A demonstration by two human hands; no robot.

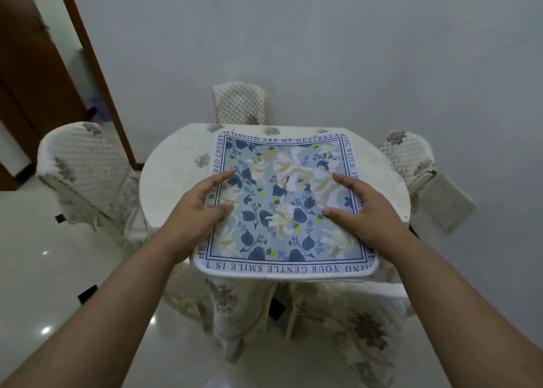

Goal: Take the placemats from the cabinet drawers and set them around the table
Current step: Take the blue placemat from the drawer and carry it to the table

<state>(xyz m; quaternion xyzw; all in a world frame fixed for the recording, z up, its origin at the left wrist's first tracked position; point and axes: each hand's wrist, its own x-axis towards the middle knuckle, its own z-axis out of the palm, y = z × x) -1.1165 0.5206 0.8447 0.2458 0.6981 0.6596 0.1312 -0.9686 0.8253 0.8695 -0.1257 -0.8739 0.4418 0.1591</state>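
Placemat (282, 202): matt printed cloth with a stitched white edge. Chair covers (85, 164): quilted fabric. Floor (44, 270): glossy, reflective tile.

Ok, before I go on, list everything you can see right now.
placemats: stack, number unclear, blue floral with white edge, over the table's near side
table: one, round, cream cloth, centre
chairs: four, cream quilted covers, left, far, right, near
door: one, brown, far left
wall: pale grey, behind
floor: glossy white, below
left grip: bare hand, holds the placemats' left side
right grip: bare hand, holds the placemats' right side
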